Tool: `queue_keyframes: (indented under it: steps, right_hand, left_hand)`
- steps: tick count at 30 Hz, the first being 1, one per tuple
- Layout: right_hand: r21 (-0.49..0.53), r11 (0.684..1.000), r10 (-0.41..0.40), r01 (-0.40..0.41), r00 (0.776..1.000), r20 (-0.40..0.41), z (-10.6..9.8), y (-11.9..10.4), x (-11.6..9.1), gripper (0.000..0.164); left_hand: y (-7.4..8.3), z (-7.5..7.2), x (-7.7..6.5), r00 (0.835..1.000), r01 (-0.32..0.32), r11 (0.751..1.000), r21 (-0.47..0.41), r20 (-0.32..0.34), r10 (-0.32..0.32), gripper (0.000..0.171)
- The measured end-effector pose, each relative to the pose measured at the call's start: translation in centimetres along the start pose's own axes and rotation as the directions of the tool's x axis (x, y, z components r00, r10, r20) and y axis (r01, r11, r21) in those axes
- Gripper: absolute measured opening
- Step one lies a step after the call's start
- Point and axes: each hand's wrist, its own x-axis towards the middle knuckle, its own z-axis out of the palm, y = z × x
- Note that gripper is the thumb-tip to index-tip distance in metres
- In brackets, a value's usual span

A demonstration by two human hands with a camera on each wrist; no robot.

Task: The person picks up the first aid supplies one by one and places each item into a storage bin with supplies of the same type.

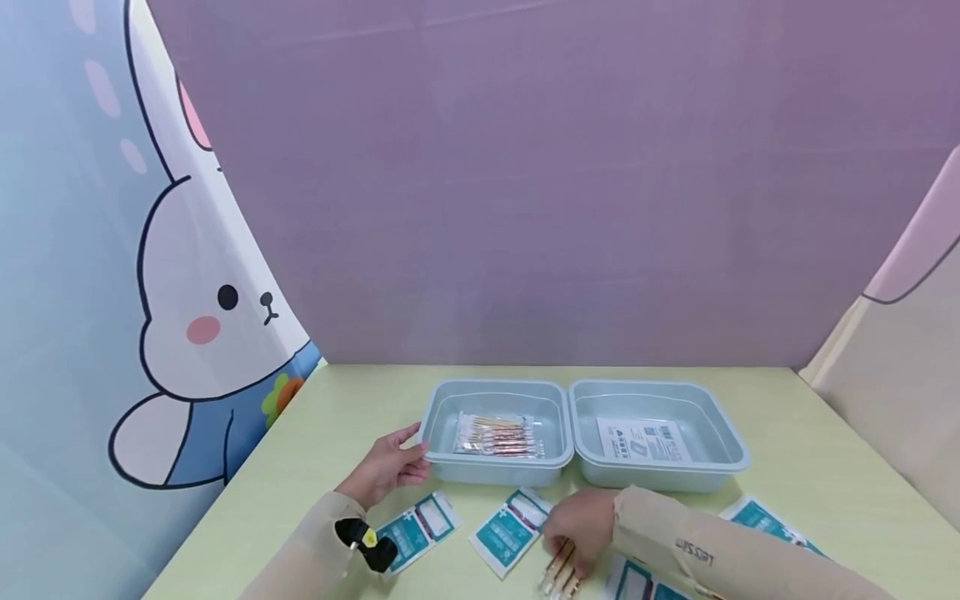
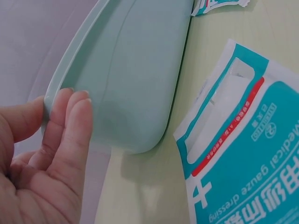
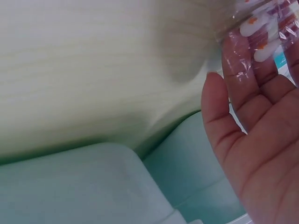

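Observation:
My left hand (image 1: 393, 465) pinches the left rim of a pale blue plastic bin (image 1: 498, 473), thumb on one side and fingers on the other in the left wrist view. Inside that bin lies a clear packet of cotton swabs (image 1: 498, 436). My right hand (image 1: 583, 525), low in front of the bins, holds another clear packet of cotton swabs (image 1: 561, 575). The right wrist view shows this packet's wrapper (image 3: 254, 28) against the fingers, with the thumb apart from it; the rest is out of frame.
A second pale blue bin (image 1: 660, 477) stands at the right with a white printed packet (image 1: 643, 440) in it. Teal-and-white gauze dressing packets lie in front: one left (image 1: 420, 529), one in the middle (image 1: 512, 531), one right (image 1: 768, 523), another (image 1: 643, 583) partly under the right sleeve.

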Motion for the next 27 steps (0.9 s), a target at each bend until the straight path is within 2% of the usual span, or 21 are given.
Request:
queue_keyframes:
  steps: [3, 9, 12, 16, 20, 27]
  right_hand:
    - [0.032, 0.998, 0.055, -0.056, 0.998, 0.015, -1.6, -2.2, -1.4, 0.017]
    - [0.033, 0.999, 0.044, -0.044, 0.999, -0.008, -4.0, -5.0, -3.0, 0.011]
    - [0.029, 0.999, 0.045, -0.044, 0.999, -0.026, -4.6, -5.3, -3.2, 0.01]
    - [0.074, 0.996, 0.054, -0.05, 0.997, -0.055, -5.2, -5.3, -3.3, 0.01]
    - [0.09, 0.996, 0.041, -0.029, 0.99, -0.136, -5.9, -5.2, -3.4, 0.009]
    - [0.141, 0.989, 0.007, 0.035, 0.959, -0.285, -7.1, -5.4, -3.8, 0.005]
  left_hand:
    - [0.0, 0.0, 0.0, 1.0, -0.001, 1.0, 0.002, 0.001, 0.001, 0.058]
    - [0.2, 0.0, -0.1, 1.0, 0.005, 1.0, 0.022, -0.006, -0.005, 0.057]
    - [0.2, 0.0, -0.1, 1.0, 0.007, 1.0, 0.029, -0.009, -0.007, 0.057]
    - [0.2, 0.0, -0.2, 1.0, 0.012, 0.999, 0.031, -0.008, -0.012, 0.057]
    - [0.5, 0.1, -0.3, 1.0, 0.013, 0.999, 0.037, -0.007, -0.013, 0.057]
    - [0.8, 0.1, -0.5, 1.0, 0.026, 0.998, 0.05, -0.017, -0.026, 0.057]
